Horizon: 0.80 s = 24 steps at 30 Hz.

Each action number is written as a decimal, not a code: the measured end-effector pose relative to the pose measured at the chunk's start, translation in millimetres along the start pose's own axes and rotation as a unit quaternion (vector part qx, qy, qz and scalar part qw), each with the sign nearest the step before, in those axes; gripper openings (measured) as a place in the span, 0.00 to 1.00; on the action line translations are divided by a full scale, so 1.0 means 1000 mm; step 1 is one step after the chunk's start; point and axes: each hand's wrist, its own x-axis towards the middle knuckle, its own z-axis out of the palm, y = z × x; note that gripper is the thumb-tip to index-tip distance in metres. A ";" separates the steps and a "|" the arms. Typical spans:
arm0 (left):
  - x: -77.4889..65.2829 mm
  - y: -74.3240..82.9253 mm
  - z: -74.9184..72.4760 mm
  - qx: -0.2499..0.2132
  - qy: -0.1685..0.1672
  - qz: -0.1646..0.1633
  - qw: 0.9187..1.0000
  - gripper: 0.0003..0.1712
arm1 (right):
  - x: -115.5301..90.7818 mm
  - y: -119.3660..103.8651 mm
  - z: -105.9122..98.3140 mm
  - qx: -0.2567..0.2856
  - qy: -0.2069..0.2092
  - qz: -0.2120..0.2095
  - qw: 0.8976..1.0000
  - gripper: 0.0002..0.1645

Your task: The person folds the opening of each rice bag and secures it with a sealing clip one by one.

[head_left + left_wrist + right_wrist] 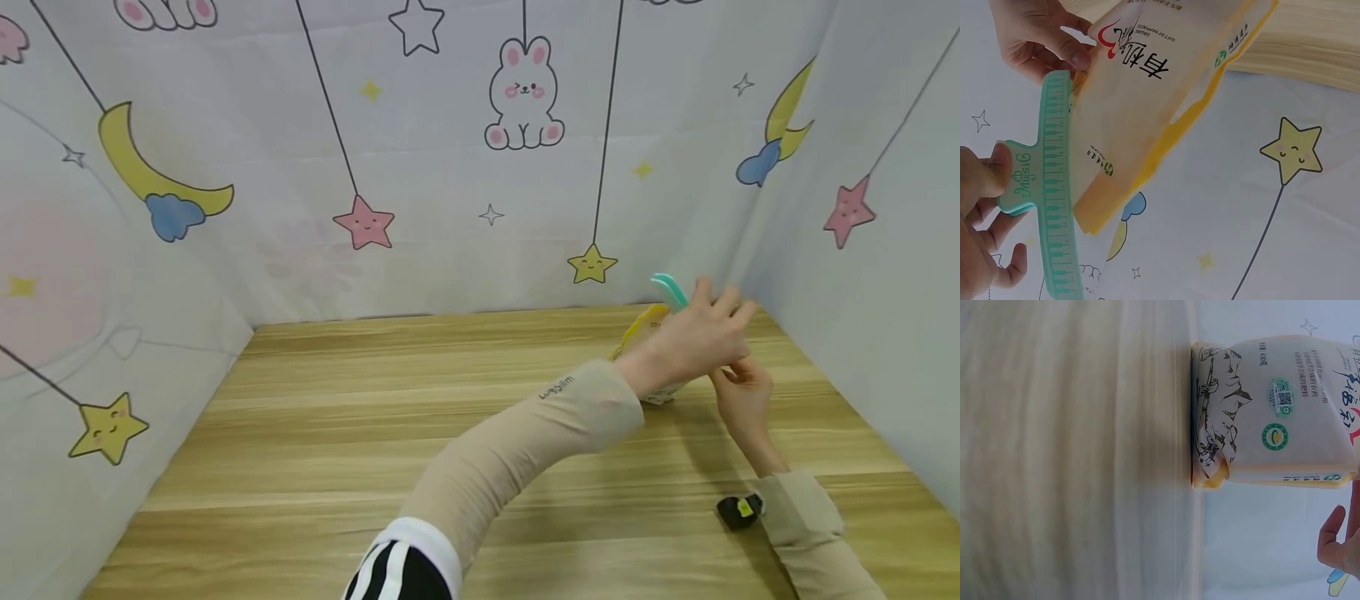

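A packaged-food bag (pixel 1272 406), white with yellow edges and dark print, stands upright at the far right of the table; its contents are hidden. Along its top edge runs a long teal bag clip (pixel 1057 181), with piano keys and the word "Music" on it. My left hand (pixel 697 333) grips the clip's handle, thumb on one face, as the left wrist view shows. Lower and closer to me, my right hand (pixel 742 400) pinches the bag's top edge by the clip's end. In the head view the left forearm covers much of the bag.
The wood-grain table (pixel 337 433) meets a printed cloth backdrop (pixel 450 167) right behind the bag. Another cloth side (pixel 900 317) rises close to the right. A small black device (pixel 738 511) sits at the right wrist.
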 end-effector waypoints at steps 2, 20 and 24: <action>0.001 0.002 0.001 0.002 -0.003 0.001 1.000 0.25 | 0.000 0.001 0.000 0.005 0.002 0.006 1.000 0.28; 0.001 0.014 0.018 0.012 0.009 0.021 1.000 0.29 | -0.003 0.003 -0.006 0.025 -0.018 0.004 1.000 0.31; 0.003 0.016 0.019 0.007 0.006 0.029 1.000 0.28 | -0.004 0.001 -0.006 0.012 -0.020 0.016 1.000 0.31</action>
